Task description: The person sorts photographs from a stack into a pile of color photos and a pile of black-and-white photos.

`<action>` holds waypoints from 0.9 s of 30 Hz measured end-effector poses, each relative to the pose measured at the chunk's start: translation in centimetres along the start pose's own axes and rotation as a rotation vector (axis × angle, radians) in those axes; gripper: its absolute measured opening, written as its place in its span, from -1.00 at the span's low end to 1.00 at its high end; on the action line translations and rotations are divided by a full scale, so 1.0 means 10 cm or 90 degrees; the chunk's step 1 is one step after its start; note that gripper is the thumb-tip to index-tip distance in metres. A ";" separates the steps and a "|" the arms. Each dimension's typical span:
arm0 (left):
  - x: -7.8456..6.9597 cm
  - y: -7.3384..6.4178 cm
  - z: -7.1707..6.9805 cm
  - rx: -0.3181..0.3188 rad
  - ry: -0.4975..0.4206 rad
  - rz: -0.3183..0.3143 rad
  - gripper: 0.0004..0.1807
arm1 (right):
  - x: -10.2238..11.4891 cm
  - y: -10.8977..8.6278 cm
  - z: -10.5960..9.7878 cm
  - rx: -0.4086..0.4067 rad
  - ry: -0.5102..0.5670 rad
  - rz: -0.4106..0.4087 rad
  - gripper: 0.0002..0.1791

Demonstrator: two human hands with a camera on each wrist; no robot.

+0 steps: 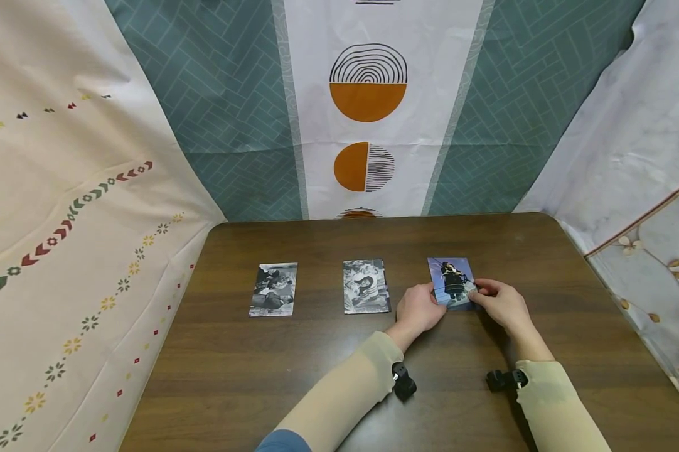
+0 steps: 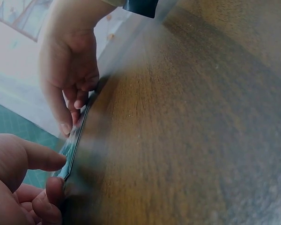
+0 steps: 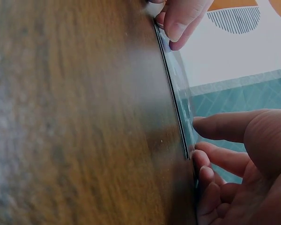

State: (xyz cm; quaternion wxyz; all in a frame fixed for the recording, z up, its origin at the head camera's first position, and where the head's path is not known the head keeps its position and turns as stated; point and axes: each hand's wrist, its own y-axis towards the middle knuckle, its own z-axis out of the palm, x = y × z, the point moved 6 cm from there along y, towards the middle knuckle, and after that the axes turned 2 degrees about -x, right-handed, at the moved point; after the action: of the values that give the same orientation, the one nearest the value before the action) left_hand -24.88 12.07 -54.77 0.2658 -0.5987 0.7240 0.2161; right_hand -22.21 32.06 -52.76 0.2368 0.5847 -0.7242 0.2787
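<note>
A color photo card [image 1: 451,282] showing a dark-clothed figure against blue lies on the right part of the wooden table. My left hand [image 1: 420,309] pinches its lower left edge, and my right hand [image 1: 503,306] pinches its right edge. Seen edge-on in the right wrist view, the card [image 3: 176,93] looks like a thin glossy layer with dark lines along its edge, low at the tabletop. Thumb and curled fingers of the left hand [image 2: 25,178] meet its near end in the left wrist view.
Two black-and-white photo cards lie in the same row: one at the left [image 1: 273,289], one in the middle [image 1: 366,286]. The brown wooden table [image 1: 317,376] ends at a patterned curtain [image 1: 238,125] behind. Light cloths hang at both sides.
</note>
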 end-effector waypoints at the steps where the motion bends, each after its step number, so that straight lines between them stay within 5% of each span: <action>1: 0.00 0.00 0.01 0.001 0.001 -0.002 -0.81 | 0.00 0.00 0.00 0.000 -0.001 0.000 -0.39; 11: 0.01 0.02 0.03 0.011 0.008 -0.016 -0.79 | 0.01 -0.01 0.00 0.001 -0.003 -0.002 -0.39; 21: -0.10 -0.11 -0.16 0.027 0.004 -0.029 -0.87 | -0.01 -0.02 0.00 0.004 0.006 0.006 -0.39; 27: -0.09 -0.13 -0.18 0.039 -0.016 -0.038 -0.53 | 0.00 -0.01 -0.01 0.010 0.005 0.006 -0.38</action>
State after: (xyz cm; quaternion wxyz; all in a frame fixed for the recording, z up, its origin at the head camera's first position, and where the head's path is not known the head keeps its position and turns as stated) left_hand -23.72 11.40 -52.83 0.2993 -0.6089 0.7087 0.1935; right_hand -22.07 32.11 -52.66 0.2337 0.5820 -0.7240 0.2874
